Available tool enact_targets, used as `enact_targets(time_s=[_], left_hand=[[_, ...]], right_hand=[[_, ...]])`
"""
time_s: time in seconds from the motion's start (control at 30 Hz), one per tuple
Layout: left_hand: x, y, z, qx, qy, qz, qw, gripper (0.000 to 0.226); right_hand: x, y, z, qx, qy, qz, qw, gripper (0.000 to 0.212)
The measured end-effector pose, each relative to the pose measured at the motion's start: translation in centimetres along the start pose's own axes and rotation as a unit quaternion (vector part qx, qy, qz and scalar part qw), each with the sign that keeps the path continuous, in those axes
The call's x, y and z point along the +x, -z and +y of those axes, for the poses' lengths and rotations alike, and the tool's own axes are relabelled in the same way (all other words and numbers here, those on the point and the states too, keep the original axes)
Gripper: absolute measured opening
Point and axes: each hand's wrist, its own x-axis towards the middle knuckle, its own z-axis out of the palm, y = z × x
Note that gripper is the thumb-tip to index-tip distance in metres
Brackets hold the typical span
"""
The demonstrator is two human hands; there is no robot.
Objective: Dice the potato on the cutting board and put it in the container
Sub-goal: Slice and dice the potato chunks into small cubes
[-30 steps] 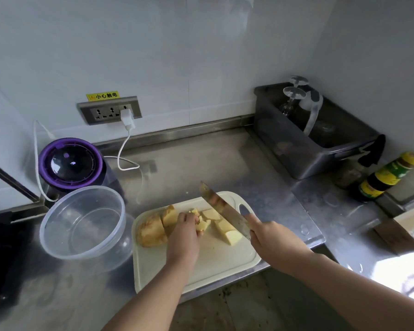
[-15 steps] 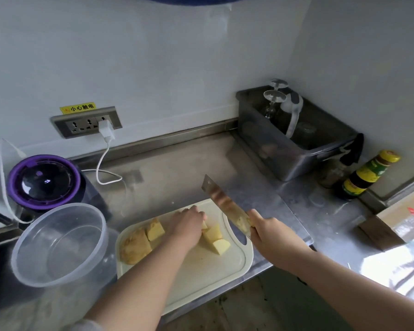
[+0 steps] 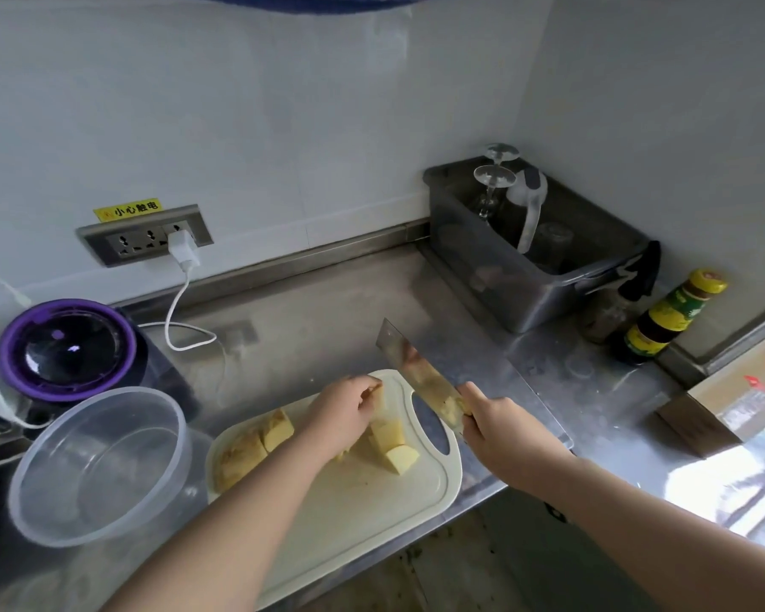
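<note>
potato chunks (image 3: 389, 439) on board (image 3: 372, 514); label (image 3: 127, 209) reads 小心触电

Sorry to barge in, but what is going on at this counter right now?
A person is dicing a potato on a white board. The left hand holds a piece near the board's far edge. The right hand grips a knife, raised at a slant over the board's handle end. Several chunks are cut, and a larger piece lies at the board's left end. The clear container beside the board has nothing in it yet.
</note>
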Motion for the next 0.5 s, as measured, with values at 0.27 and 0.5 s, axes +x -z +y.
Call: enact_targets(time_s=[0.27, 0.5], left_hand=[[0.2, -2.0, 0.5, -0.026, 0.047, -0.039, 0.998, 0.014], [0.1, 1.0, 2.4, 0.048, -0.026, -0.053, 0.997, 0.022]], right_hand=[[0.2, 0.5, -0.1, -0.007, 0.001, 0.001, 1.0, 0.025], [0.1, 0.7, 0.3, 0.004, -0.006, 0.007, 1.0, 0.025]])
